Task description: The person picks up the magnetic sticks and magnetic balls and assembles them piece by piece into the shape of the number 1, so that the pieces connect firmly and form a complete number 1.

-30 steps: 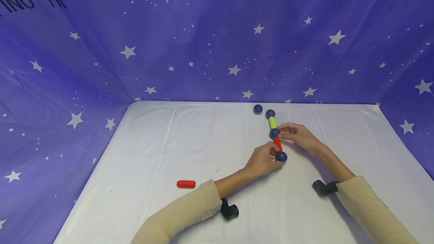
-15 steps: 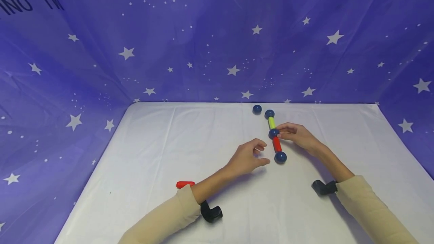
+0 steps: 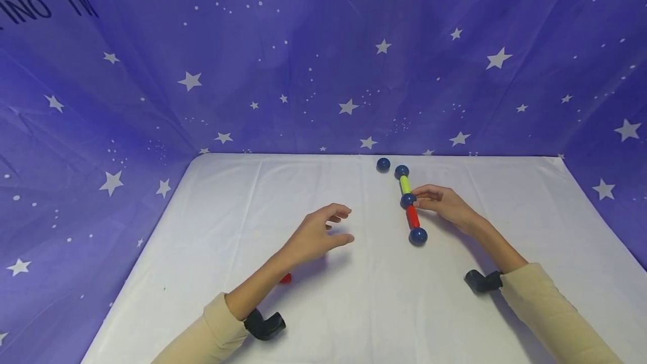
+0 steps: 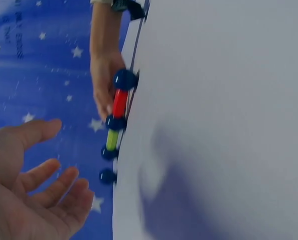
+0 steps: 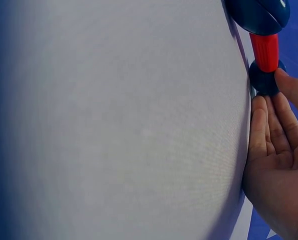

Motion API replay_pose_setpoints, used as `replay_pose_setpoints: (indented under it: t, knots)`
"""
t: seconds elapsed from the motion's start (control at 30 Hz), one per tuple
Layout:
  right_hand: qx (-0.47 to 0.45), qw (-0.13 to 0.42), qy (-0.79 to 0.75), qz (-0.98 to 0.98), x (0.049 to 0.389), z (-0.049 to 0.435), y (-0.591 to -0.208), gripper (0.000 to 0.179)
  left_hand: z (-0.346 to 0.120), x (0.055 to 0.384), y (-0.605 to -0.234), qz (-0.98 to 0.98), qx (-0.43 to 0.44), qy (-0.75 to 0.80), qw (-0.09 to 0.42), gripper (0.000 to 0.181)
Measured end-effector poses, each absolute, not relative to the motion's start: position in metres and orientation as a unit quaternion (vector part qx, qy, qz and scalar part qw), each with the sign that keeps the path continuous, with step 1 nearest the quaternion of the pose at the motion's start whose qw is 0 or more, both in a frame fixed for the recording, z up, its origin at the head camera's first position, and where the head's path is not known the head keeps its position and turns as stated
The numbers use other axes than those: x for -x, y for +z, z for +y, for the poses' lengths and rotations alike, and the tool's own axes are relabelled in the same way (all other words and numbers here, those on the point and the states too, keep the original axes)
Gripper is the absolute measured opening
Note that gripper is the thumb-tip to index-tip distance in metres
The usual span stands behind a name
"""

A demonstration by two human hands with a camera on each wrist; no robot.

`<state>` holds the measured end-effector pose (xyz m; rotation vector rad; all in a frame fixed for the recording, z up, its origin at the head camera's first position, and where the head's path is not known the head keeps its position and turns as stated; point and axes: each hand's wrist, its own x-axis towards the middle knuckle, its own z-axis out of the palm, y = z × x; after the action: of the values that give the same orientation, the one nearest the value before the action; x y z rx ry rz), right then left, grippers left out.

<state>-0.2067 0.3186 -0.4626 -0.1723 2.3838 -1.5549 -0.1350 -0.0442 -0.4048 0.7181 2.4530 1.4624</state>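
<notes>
A chain of three blue balls joined by a yellow-green rod (image 3: 405, 185) and a red rod (image 3: 413, 217) lies on the white cloth, right of centre. My right hand (image 3: 447, 206) pinches the middle blue ball (image 3: 408, 201) from its right side. In the right wrist view the thumb and fingers meet at that ball (image 5: 264, 79), beside the red rod's end. Well left of the chain, my left hand (image 3: 315, 235) hovers over the cloth, fingers loosely bent and holding nothing. Below its wrist another red rod (image 3: 286, 278) shows only its end; the forearm hides the rest.
A loose blue ball (image 3: 383, 164) lies near the far edge, left of the chain's far ball (image 3: 401, 172). Purple star-printed curtains (image 3: 283, 60) rise behind and beside the white table (image 3: 227, 195). A black camera mount (image 3: 265, 324) hangs at the left wrist.
My left hand has let go of the chain's near end and moved left, its forearm now covering most of the loose red rod. The right hand stays at the middle ball.
</notes>
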Motion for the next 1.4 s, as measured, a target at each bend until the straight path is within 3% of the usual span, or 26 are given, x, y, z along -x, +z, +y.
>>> replay_pose_setpoints:
  t: [0.6,0.9,1.17,1.4]
  knots:
    - [0.061,0.144,-0.544,0.825,0.207,0.317,-0.462,0.048,-0.151,0.111,-0.418,0.840,-0.233,0.469,0.142,0.063]
    - [0.067,0.140,-0.541,0.827,0.206,0.318,-0.461,0.047,-0.175,0.095,-0.432,0.864,-0.236,0.417,0.156,0.054]
    - [0.065,0.144,-0.545,0.823,0.205,0.317,-0.461,0.048,-0.176,0.093,-0.441,0.866,-0.273,0.393,0.143,0.031]
    - [0.056,0.142,-0.547,0.823,0.204,0.317,-0.459,0.047,-0.172,0.093,-0.441,0.870,-0.286,0.378,0.136,0.022]
